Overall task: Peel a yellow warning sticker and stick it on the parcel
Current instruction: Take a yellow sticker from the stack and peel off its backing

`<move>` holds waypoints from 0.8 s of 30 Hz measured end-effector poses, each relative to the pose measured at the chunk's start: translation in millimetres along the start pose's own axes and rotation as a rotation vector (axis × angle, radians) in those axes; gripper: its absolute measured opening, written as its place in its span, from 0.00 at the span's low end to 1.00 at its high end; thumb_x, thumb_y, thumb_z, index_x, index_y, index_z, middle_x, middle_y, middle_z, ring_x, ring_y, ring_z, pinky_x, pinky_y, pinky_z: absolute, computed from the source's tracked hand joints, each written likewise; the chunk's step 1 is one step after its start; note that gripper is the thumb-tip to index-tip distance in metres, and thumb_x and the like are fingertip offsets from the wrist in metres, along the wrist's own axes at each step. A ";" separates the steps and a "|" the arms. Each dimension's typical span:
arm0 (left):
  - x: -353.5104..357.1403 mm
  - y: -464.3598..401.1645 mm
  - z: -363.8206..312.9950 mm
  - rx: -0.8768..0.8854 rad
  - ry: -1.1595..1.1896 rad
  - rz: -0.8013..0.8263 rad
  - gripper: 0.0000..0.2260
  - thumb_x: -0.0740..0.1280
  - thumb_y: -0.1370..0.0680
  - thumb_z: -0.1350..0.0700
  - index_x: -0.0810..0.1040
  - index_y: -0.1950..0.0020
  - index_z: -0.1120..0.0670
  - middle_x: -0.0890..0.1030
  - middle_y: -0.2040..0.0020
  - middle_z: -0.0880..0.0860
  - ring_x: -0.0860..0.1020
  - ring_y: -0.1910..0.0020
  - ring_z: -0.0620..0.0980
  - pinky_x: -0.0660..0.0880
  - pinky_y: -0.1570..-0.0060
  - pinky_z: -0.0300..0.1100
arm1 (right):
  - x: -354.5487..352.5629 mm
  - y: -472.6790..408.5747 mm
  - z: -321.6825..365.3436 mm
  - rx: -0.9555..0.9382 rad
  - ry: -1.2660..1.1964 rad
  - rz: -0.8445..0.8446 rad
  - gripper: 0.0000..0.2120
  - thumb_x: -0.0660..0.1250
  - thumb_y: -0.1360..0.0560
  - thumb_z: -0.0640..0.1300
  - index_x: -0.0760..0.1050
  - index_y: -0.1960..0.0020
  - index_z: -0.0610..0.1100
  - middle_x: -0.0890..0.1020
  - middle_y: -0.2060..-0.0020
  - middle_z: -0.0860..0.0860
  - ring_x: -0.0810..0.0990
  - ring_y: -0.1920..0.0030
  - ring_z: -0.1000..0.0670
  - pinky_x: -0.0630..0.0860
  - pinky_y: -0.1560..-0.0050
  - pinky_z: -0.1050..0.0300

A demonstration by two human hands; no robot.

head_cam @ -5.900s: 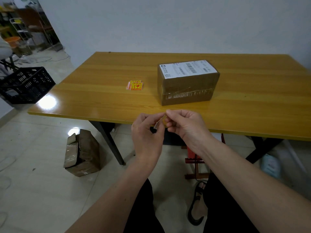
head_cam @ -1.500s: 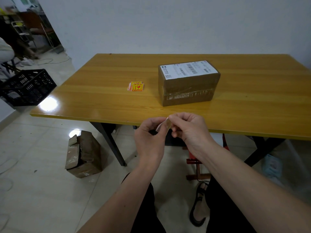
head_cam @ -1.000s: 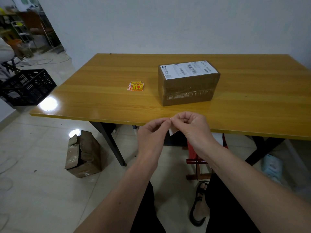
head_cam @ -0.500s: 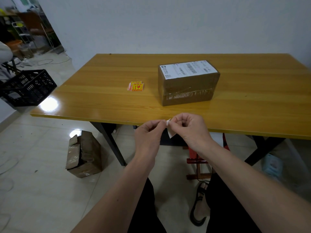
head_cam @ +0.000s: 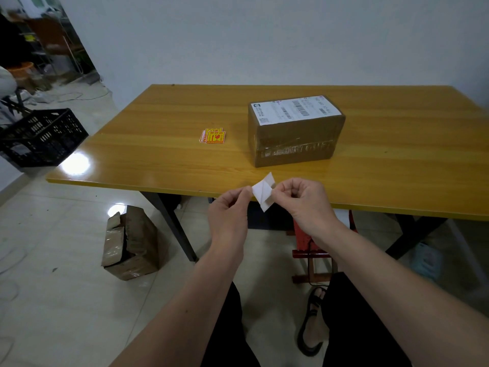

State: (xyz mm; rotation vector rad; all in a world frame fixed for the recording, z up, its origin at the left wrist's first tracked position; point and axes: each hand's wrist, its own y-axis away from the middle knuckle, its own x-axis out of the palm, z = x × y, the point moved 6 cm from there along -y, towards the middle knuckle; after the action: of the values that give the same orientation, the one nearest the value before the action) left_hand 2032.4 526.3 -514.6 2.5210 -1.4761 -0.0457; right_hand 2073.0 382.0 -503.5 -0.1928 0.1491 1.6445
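A brown taped parcel (head_cam: 295, 144) with a white shipping label on top stands on the yellow wooden table (head_cam: 158, 144). To its left lies a small stack of yellow warning stickers (head_cam: 213, 136). In front of the table's near edge, my left hand (head_cam: 229, 210) and my right hand (head_cam: 304, 201) each pinch one side of a small white piece, a sticker with its backing (head_cam: 262, 191), held between them. Only its white side faces me, with a crease or split line across it. I cannot tell which layer each hand grips.
A torn cardboard box (head_cam: 131, 243) sits on the tiled floor under the table's left end. A black plastic crate (head_cam: 39, 137) stands at the far left. A red stool (head_cam: 309, 242) is under the table by my knees.
My hands have moved apart. The white piece between them, earlier mostly hidden in my fingers, now shows spread out as a diamond shape.
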 end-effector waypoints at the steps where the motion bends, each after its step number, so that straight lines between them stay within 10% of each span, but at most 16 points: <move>1: 0.0 -0.2 0.6 -0.008 0.007 -0.007 0.04 0.68 0.24 0.57 0.82 0.56 0.54 0.80 0.63 0.44 0.77 0.67 0.33 0.71 0.62 0.30 | -1.1 -0.6 -0.9 0.006 0.000 -0.005 0.05 0.68 0.28 0.37 0.78 0.62 0.39 0.74 0.70 0.49 0.73 0.66 0.52 0.72 0.60 0.64; 24: 4.7 -8.9 11.2 -0.122 0.104 -0.168 0.05 0.68 0.25 0.56 0.79 0.61 0.49 0.79 0.59 0.45 0.76 0.55 0.41 0.71 0.48 0.38 | -44.5 -8.8 -20.9 0.099 0.007 -0.170 0.10 0.67 0.27 0.36 0.75 0.66 0.44 0.73 0.70 0.51 0.71 0.67 0.55 0.69 0.62 0.65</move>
State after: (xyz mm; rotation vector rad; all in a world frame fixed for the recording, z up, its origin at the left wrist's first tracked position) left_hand 2040.8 524.5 -527.0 2.5012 -1.1828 -0.0300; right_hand 2085.9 335.0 -514.2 -0.1321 0.2136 1.4635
